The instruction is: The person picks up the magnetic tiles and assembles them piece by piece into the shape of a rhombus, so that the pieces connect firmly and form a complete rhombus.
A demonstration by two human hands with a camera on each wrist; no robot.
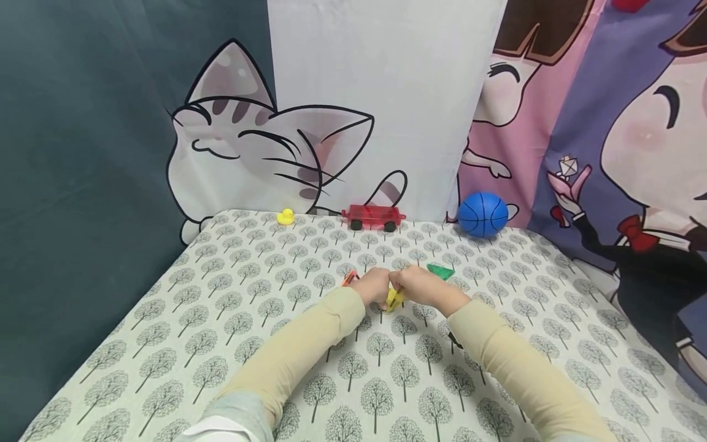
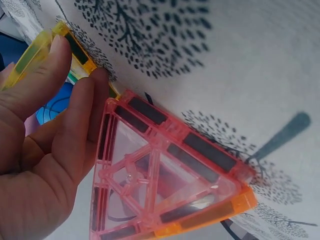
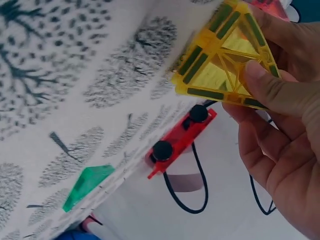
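Observation:
Yellow triangular magnetic tiles [image 3: 220,70] meet edge to edge, low over the patterned cloth. With thumb in front and fingers behind, my right hand [image 3: 290,115] pinches them. From the other side, my left hand [image 2: 50,135] grips the same yellow tiles [image 2: 82,50] between thumb and fingertips. Both hands come together in the head view, hiding most of the yellow. Beside my left hand, a pink-red triangular tile [image 2: 160,165] leans tilted on the cloth, joined along its lower edge to an orange tile [image 2: 210,215]. A green triangular tile [image 1: 440,271] lies beyond my right hand [image 1: 422,285].
Along the table's back edge stand a yellow toy duck [image 1: 285,217], a red toy wagon [image 1: 374,217] with black wheels and a blue ball [image 1: 483,215]. Cartoon-printed curtains hang behind. A tree-patterned cloth [image 1: 182,294] covers the table. Something small and dark shows by the right sleeve.

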